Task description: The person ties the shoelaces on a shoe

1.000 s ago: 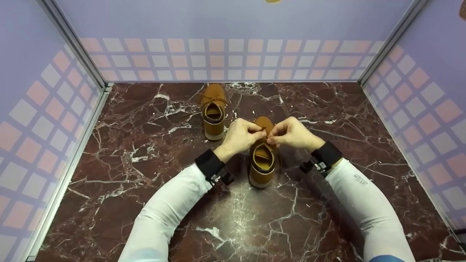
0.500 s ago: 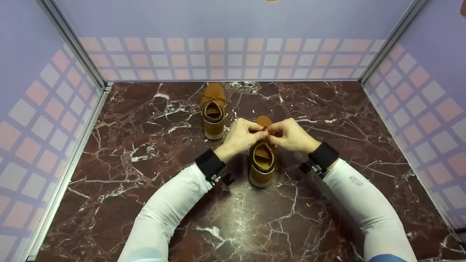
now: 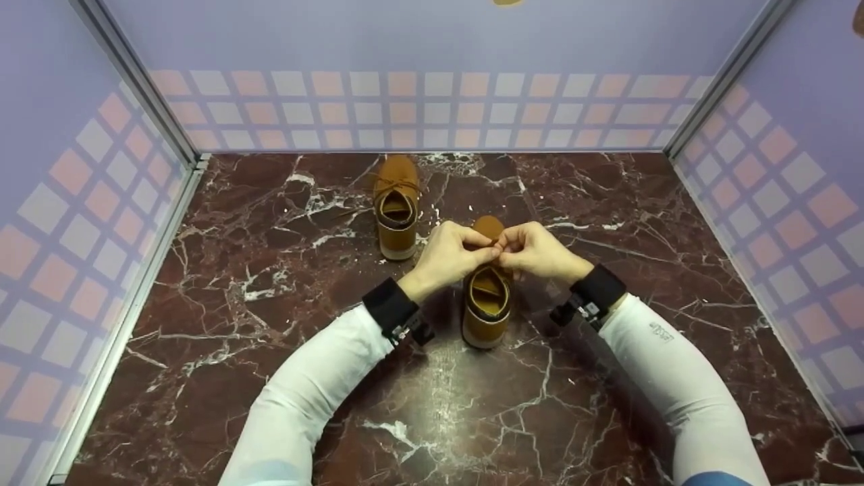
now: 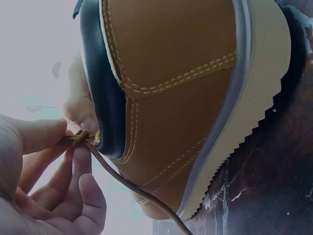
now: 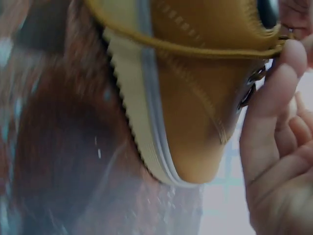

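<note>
A tan lace-up shoe [image 3: 487, 331] stands upright on the table, toe pointing away from me. Over its laces my left hand [image 3: 449, 258] and right hand [image 3: 543, 254] meet, fingertips close together. In the left wrist view, the left thumb and fingers pinch a brown shoelace [image 4: 124, 181] beside a small knot at the shoe's opening, and one length trails down the side. In the right wrist view, the thumb and finger of the right hand pinch the shoelace [image 5: 215, 52] near the top eyelets, with a strand running back across the shoe's side. Fingers partly hide the knot.
A matching tan shoe [image 3: 397, 236], its laces tied in a bow, stands farther back to the left. Beneath both is a dark red marbled tabletop [image 3: 270, 378]. Lilac panels with a checked band [image 3: 432, 108] enclose the back and both sides.
My right hand has shifted slightly left, bringing its fingertips from a small gap up to the left hand's fingertips at the shoelace. The left hand and both shoes have hardly moved.
</note>
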`<control>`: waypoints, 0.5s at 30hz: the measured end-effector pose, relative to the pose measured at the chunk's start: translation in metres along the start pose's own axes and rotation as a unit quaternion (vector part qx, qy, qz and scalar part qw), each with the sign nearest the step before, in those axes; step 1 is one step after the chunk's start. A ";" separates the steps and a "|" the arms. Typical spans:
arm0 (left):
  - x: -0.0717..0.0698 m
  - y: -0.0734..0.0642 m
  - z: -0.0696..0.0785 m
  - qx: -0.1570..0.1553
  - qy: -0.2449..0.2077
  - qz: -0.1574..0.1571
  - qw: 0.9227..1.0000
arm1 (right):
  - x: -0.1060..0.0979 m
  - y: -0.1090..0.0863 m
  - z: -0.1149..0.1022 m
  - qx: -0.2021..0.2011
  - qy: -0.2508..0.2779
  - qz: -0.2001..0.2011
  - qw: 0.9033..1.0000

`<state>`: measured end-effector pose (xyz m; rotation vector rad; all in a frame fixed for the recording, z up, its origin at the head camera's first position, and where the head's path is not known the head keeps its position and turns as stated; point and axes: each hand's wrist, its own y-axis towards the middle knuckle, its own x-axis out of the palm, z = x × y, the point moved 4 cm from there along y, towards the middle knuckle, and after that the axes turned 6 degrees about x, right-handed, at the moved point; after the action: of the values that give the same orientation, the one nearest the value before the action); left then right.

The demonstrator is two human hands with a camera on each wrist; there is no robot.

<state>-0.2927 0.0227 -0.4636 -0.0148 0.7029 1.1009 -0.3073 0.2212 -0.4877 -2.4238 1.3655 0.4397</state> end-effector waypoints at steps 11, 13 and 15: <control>-0.001 0.000 -0.002 -0.001 0.008 -0.003 1.000 | 0.003 -0.005 0.010 0.071 0.229 -0.136 0.961; -0.002 0.000 -0.002 -0.001 0.006 -0.003 1.000 | 0.004 -0.005 0.011 0.077 0.252 -0.151 0.953; -0.002 0.000 -0.002 -0.002 0.004 -0.003 1.000 | 0.004 -0.005 0.013 0.085 0.259 -0.151 0.950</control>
<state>-0.2937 0.0201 -0.4639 -0.0251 0.7082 1.0971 -0.3026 0.2256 -0.5001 -2.6381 1.1119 -0.4030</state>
